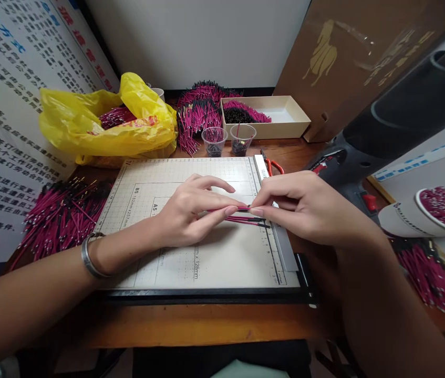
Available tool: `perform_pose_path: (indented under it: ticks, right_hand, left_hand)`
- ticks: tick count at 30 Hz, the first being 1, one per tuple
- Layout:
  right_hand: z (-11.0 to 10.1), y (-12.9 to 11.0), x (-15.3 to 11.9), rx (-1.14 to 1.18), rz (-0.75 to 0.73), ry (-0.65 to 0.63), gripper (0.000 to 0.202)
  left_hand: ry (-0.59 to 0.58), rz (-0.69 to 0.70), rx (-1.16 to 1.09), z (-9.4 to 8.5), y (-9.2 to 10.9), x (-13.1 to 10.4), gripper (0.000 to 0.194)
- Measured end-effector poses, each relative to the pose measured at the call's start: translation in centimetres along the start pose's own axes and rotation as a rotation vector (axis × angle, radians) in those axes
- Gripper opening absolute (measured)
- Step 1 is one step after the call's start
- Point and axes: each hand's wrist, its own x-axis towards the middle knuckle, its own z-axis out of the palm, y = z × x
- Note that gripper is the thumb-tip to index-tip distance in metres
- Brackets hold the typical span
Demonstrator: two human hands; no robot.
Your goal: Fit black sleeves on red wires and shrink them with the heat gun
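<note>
My left hand (190,210) pinches a thin magenta wire (241,208) between thumb and forefinger over the paper trimmer board (222,262). At the same spot, my right hand (304,205) has its thumb and forefinger closed on the wire's dark end, and the fingertips of both hands nearly meet. Just below the fingers, a few more magenta wires (241,219) with black ends lie on the gridded board, pointing right. Exactly what sits at the pinched end is too small to make out.
A yellow plastic bag (143,139) of wires, two clear cups (214,142) and a cream box (289,115) stand behind the board. Wire heaps (64,220) lie left and right. Orange-handled pliers (273,167), a heat gun (348,147) and a paper cup (399,220) are rightward.
</note>
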Motion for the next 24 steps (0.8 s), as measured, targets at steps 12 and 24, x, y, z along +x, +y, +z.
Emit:
perform_pose_path:
  ticks: [12, 24]
  right_hand:
    - [-0.1, -0.3, -0.5, -0.172, 0.104, -0.171, 0.015]
    - [0.2, -1.1, -0.1, -0.370, 0.458, -0.311, 0.005]
  left_hand:
    - [-0.038, -0.127, 0.077, -0.8, -0.4, -0.1, 0.047]
    - [-0.130, -0.531, 0.158, -0.3, 0.0, 0.6, 0.026]
